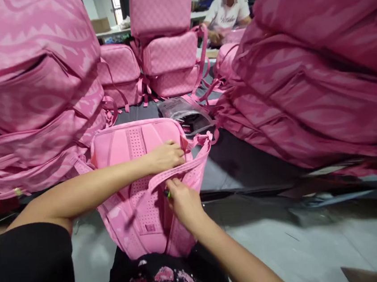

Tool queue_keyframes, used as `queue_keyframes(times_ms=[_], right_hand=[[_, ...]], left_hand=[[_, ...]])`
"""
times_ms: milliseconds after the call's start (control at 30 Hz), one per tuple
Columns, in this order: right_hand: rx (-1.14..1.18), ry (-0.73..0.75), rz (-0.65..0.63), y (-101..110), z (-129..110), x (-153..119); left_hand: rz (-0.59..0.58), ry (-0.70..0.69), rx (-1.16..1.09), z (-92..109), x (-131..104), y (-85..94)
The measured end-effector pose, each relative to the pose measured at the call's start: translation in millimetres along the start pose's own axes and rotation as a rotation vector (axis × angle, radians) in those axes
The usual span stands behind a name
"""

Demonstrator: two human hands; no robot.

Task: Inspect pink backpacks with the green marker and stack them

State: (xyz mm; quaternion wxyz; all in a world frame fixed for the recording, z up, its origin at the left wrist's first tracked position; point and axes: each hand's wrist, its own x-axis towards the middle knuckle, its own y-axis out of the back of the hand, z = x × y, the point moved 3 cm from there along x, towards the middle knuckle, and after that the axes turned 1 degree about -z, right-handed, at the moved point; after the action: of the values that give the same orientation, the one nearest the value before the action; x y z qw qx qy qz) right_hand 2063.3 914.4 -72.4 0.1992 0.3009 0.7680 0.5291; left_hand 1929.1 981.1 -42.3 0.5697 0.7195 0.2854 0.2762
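Observation:
A pink backpack (139, 164) leans between my lap and the table edge, its padded back panel toward me. My left hand (168, 155) lies on its upper right part, fingers curled by the upper end of a shoulder strap (191, 164); what they pinch is hidden. Below that strap, my right hand (184, 200) is closed around a small black and yellow-green tool (167, 193), most of it covered by the fingers. The right fingertips are close under the strap.
Tall piles of pink backpacks stand at left (34, 85) and right (316, 73). Checkered pink bags (169, 53) are stacked behind. A clear plastic bag (185, 112) lies on the dark table (244, 162). Across it sits a person in a white shirt (227, 15).

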Motion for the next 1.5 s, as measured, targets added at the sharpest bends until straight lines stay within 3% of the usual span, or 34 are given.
queue_keyframes(times_ms=[100, 200, 333, 400, 500, 600, 667, 767, 900, 1000, 1133, 1500], right_hand=[[-0.130, -0.177, -0.130, -14, 14, 10], [-0.127, -0.335, -0.196, -23, 48, -6], [-0.079, -0.477, -0.247, -31, 79, -30], [-0.029, -0.491, -0.253, -33, 86, -34], [0.262, -0.431, -0.186, -23, 91, -40], [0.791, -0.361, 0.063, 10, 97, -49], [0.984, -0.341, 0.208, 34, 101, -53], [1.087, -0.337, 0.228, 51, 98, -46], [1.285, -0.270, 0.235, 41, 79, -16], [1.208, -0.248, 0.316, 23, 67, 6], [0.934, -0.335, 0.537, 4, 62, 18], [0.847, -0.288, 0.510, -8, 46, 39]], left_hand=[[-0.023, 0.006, 0.041, -20, -4, -1.3], [-0.065, -0.027, 0.128, -53, -14, 9.0], [-0.019, 0.165, 0.256, -110, -30, 30.0], [0.030, 0.252, 0.274, -119, -35, 35.7], [0.061, 0.245, 0.233, -94, -35, 34.1], [-0.071, 0.084, 0.132, -46, -27, 21.9], [-0.162, 0.047, 0.072, -25, -22, 14.1], [-0.183, 0.127, 0.044, -14, -17, 7.8], [-0.091, 0.176, 0.058, -9, -26, 2.1], [0.043, 0.156, 0.063, 0, -40, -4.2], [0.216, 0.143, 0.103, 10, -55, -13.5], [0.297, 0.147, 0.103, 8, -57, -18.4]])
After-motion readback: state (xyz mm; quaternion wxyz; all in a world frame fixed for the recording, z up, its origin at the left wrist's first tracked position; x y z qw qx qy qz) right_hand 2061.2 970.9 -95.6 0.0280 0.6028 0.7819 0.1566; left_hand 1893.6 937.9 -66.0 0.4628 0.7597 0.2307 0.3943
